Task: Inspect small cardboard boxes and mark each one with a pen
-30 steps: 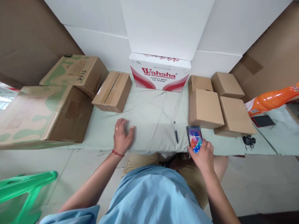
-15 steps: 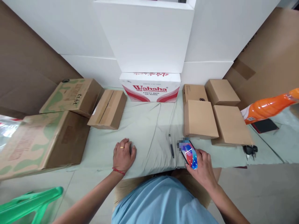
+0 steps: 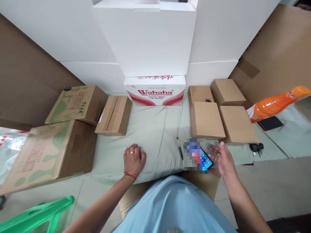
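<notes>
My left hand (image 3: 134, 159) rests palm down on the green cloth, its fingers curled together. A dark patch shows between its fingers and thumb; whether it is an object or shadow I cannot make out. At the right, my right hand (image 3: 224, 160) is open, fingers apart and palm turned inward, holding nothing. Just left of its fingertips lies a smartphone (image 3: 206, 160) with a lit screen, near the table's front edge and partly blurred by pixelation. A dark pen (image 3: 180, 149) lies on the cloth to the left of the phone.
Cardboard boxes stand on the left (image 3: 77, 145) and right (image 3: 207, 119). A white Wahaha carton (image 3: 155, 92) sits at the back. Farther right are an orange bottle (image 3: 274, 105), a dark flat item (image 3: 270, 123) and keys (image 3: 256, 148). A green stool (image 3: 41, 212) is at lower left.
My right hand has let go of the smartphone and drawn away to the right, its fingers opening. The phone now lies on the table. My left hand stays on the cloth.
</notes>
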